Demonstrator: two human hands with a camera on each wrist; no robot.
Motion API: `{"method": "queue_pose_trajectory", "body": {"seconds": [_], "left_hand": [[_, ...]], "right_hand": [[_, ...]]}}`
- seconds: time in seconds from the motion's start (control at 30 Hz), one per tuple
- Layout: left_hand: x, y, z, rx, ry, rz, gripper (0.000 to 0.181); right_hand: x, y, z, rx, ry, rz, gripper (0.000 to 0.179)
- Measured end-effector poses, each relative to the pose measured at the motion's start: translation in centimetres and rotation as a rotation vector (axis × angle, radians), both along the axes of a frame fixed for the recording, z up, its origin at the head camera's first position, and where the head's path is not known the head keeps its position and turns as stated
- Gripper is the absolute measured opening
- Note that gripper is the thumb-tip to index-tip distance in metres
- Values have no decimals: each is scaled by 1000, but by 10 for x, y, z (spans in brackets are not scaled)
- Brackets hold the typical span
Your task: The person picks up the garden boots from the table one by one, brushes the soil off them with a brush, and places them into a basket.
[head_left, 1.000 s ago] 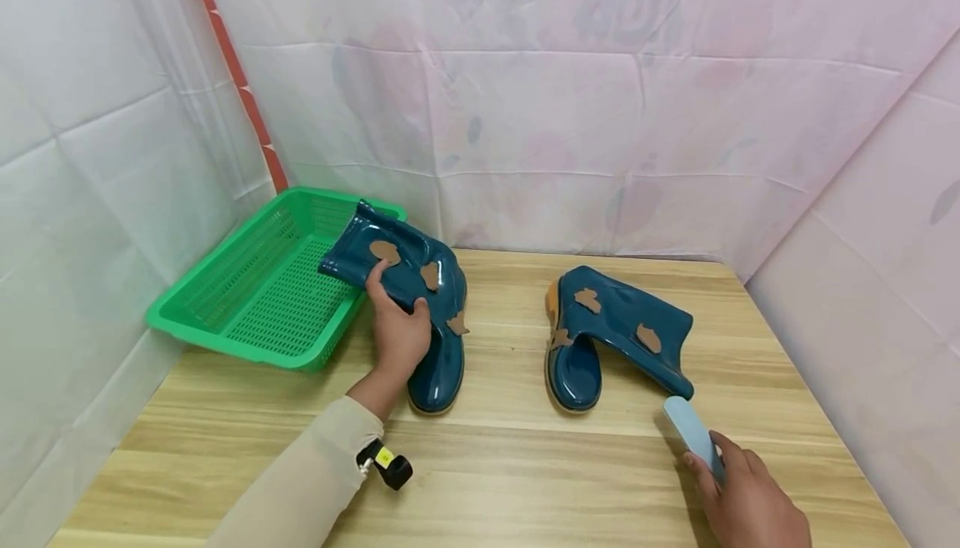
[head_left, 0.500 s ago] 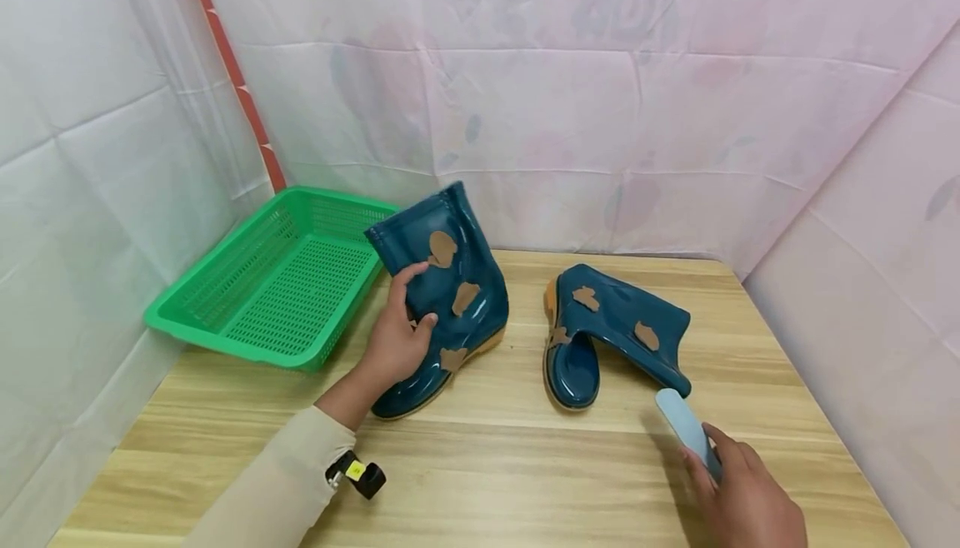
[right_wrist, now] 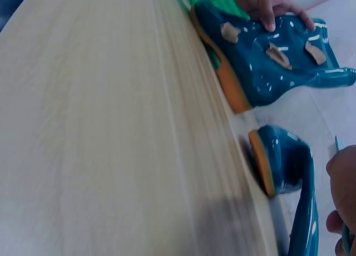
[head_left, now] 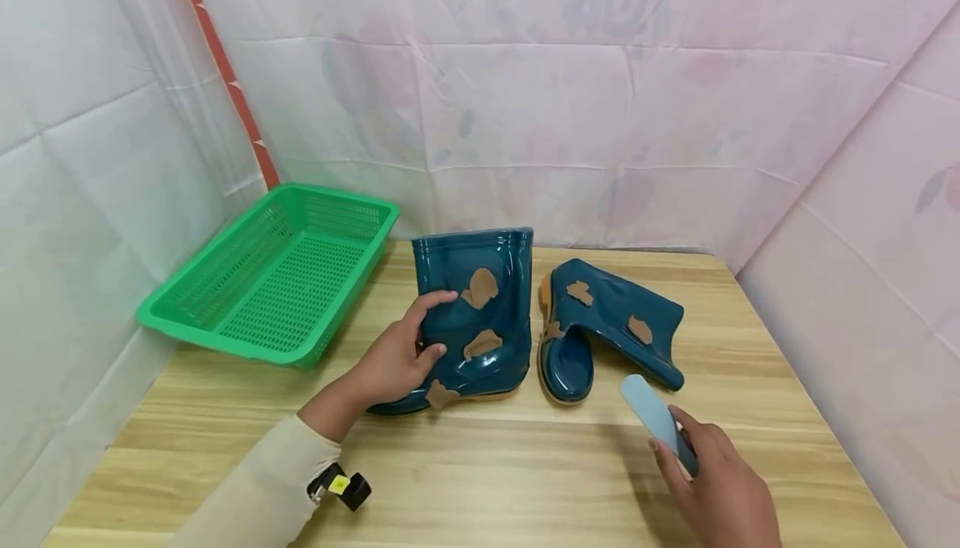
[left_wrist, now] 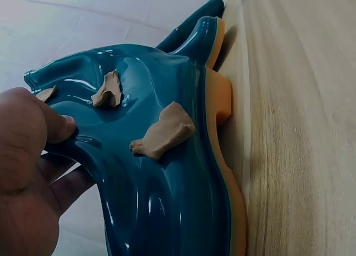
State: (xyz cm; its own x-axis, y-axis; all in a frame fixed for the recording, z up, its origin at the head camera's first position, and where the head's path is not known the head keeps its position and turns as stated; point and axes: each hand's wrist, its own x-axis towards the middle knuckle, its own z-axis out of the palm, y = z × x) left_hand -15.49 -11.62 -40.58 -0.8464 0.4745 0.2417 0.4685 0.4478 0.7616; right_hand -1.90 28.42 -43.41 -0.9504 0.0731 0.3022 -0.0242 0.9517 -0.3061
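A dark teal rubber boot [head_left: 506, 315] with an orange sole stands upright mid-table, toe to the left. My left hand [head_left: 392, 361] grips its shaft at the front; in the left wrist view the thumb presses the outside and other fingers lie behind. Brown, clay-like patches [left_wrist: 167, 131] stick to the boot's side. Its mate, a second teal boot [head_left: 611, 311], lies to the right with its shaft folded over and bears similar patches. My right hand [head_left: 716, 481] holds a light-blue long flat tool [head_left: 647, 405] with a rounded end, raised before the second boot; its underside is hidden.
A green perforated plastic basket [head_left: 300, 340] sits at the table's back left. Pale sheets [head_left: 525, 115] hang behind and on both sides of the wooden table [head_left: 495, 481]. A black strap device [head_left: 341, 485] is on my left wrist.
My left hand has turned the first boot from leaning left to upright, its toe swinging from the front to the left. My right hand has moved slightly left with the light-blue tool.
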Motion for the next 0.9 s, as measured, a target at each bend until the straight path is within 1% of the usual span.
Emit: {"method": "queue_pose_trajectory", "body": {"seconds": [0.13,0.3,0.37,0.47,0.63,0.73,0.9], "left_hand": [[2,1,-1,-30,15,8,75],[4,2,0,-63,55,17,76],[4,3,0,-76,68,18,76],[5,4,1,-97,80,15,78],[4,5,1,-129,77,12,80],[4,5,1,-132,77,18,79],[5,3,-1,-128,95,45,78]], "right_hand": [[-5,-14,6,-24,-45,80,57],[-15,-39,11,-40,-124,179,55],[-19,-49,12,-33,-131,218,53],[-23,-61,12,-14,-106,272,53],[-30,-73,11,21,-45,339,53],[-33,-79,10,24,-51,356,54],[-39,-89,8,8,-88,377,53]]}}
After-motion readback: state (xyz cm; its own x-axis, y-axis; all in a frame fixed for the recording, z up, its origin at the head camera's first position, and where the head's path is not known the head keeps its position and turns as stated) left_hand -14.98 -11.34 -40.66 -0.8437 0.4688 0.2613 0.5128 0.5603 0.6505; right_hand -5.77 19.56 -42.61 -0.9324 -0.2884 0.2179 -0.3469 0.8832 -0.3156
